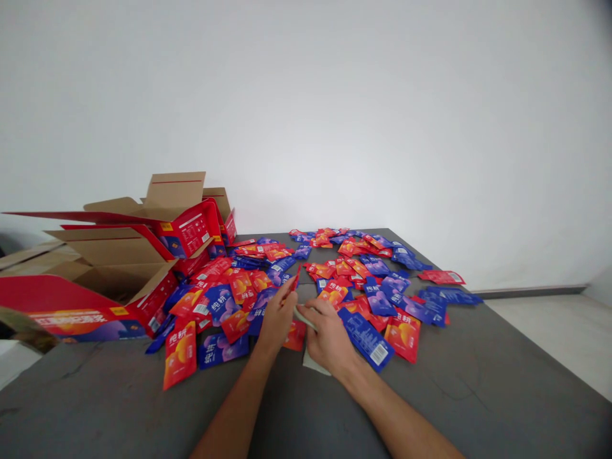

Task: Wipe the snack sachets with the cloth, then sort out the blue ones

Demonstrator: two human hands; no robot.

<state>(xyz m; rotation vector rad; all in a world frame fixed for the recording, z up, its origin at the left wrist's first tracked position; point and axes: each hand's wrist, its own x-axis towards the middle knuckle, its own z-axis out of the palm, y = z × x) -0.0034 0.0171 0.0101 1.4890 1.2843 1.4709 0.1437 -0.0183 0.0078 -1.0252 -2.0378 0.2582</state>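
Just left of and beyond the pale cloth (315,365), the person's left hand (275,317), angled inward, pinched a red pouch (296,278) nearly edge-on, its long axis apparently slanting upward, while over the cloth the right hand (329,335), back upward, held a fold of it.

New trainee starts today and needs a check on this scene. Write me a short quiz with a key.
1. True or false: the open boxes stand to the left of the loose packets.
2. What colour is the packet in the left hand?
A) blue
B) red
C) white
3. Fill in the blank: the packets spread over the table are mostly red or ____.

Key: 1. True. 2. B. 3. Blue.
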